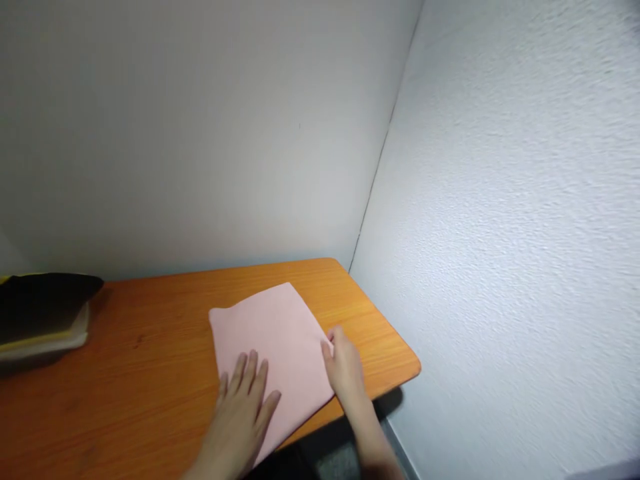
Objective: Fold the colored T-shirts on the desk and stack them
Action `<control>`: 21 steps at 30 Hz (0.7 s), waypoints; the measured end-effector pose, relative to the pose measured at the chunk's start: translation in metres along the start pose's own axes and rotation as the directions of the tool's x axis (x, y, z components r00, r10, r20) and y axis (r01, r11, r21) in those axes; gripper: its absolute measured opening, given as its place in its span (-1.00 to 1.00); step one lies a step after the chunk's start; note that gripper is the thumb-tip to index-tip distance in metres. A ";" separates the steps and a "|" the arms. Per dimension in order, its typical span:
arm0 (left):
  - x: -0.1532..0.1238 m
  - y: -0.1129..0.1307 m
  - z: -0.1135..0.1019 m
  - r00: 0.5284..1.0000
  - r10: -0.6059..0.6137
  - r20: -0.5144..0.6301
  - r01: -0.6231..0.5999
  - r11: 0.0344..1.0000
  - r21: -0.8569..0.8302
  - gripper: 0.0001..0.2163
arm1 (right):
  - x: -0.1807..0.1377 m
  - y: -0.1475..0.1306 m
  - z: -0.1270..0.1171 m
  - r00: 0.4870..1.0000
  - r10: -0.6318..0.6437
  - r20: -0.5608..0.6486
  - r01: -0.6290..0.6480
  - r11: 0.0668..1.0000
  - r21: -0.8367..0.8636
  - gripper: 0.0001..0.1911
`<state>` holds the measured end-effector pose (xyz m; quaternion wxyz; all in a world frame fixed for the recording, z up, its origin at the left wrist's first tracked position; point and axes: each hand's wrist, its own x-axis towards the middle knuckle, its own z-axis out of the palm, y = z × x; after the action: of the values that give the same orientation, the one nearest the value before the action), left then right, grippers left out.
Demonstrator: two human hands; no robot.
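Note:
A folded pale pink cloth (273, 337) lies flat on the orange wooden table (150, 360), near its right end. My left hand (243, 407) rests palm down on the cloth's near part, fingers stretched out and slightly apart. My right hand (344, 368) is at the cloth's right edge, its fingers curled and pinching that edge against the table.
A stack of folded cloths (43, 313), black on top with yellow and pale layers beneath, sits at the table's far left. A grey wall stands behind the table and a white textured wall runs along its right side. The table's front right corner is close to my right wrist.

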<state>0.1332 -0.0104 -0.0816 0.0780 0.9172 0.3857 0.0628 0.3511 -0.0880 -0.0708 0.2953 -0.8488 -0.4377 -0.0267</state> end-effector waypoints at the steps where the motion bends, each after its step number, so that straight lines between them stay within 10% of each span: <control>1: 0.005 0.014 -0.001 0.998 0.061 -0.002 -0.061 0.998 -0.031 -0.43 | 0.006 0.017 -0.008 0.999 0.021 -0.035 -0.020 1.000 0.023 -0.94; 11: 0.028 0.121 0.023 0.878 0.459 0.135 -0.415 0.871 -0.265 -0.34 | 0.027 0.171 -0.058 0.951 0.229 -0.207 -0.223 0.973 0.053 -0.62; 21: 0.060 0.138 0.028 0.841 0.535 0.080 -0.488 0.814 -0.315 -0.35 | 0.023 0.203 -0.065 0.934 0.154 -0.322 -0.229 0.951 -0.207 -0.45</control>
<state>0.2762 -0.0653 -0.0787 0.2199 0.9682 0.1032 0.0599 0.5332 -0.1955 -0.1073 0.2545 -0.9031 -0.2954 -0.1802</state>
